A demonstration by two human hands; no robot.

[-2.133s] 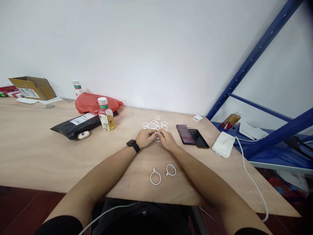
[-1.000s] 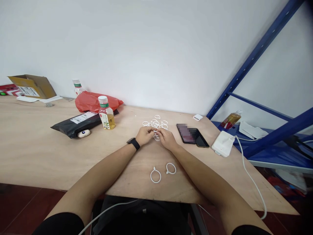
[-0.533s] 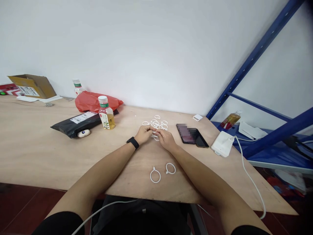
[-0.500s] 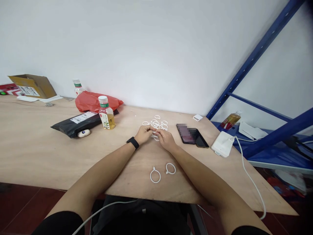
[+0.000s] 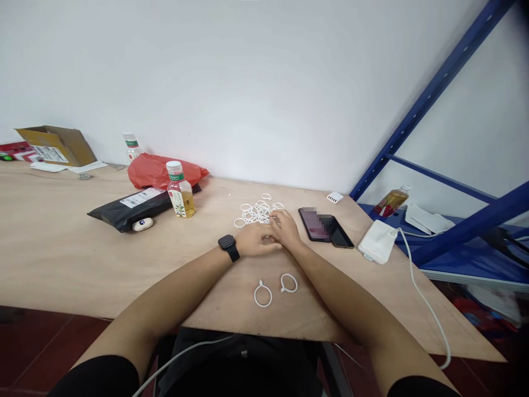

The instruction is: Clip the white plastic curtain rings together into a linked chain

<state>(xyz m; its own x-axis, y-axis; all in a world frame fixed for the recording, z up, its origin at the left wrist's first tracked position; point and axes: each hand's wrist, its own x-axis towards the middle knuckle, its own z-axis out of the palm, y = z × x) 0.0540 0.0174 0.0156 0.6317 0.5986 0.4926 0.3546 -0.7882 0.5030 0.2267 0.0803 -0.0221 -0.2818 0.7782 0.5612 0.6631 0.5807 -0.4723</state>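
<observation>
Several thin white plastic rings (image 5: 250, 215), each with a small tab, lie in a loose pile on the table. My right hand (image 5: 286, 229) is at the pile's right side, its fingers bent and thumb and fingertips closed at a white ring. Just below the pile, my left hand (image 5: 257, 240) points rightward with curled fingers against the right hand; what they hold, if anything, is hidden. Nearer to me, two separate rings lie flat between my forearms: one ring (image 5: 255, 298) on the left, another ring (image 5: 296, 283) on the right.
On the wooden table (image 5: 215, 298), a tea bottle (image 5: 177, 193), black parcel (image 5: 128, 212), earbud case (image 5: 142, 224) and red bag (image 5: 151, 171) stand left. Phones (image 5: 316, 226) and a white power bank (image 5: 378, 242) with a cable lie right, beside a blue rack (image 5: 430, 105).
My hands were pinched together over the pile. The left has dropped closer to me and turned; the right has shifted right, its fingers onto the rings. More of the pile shows.
</observation>
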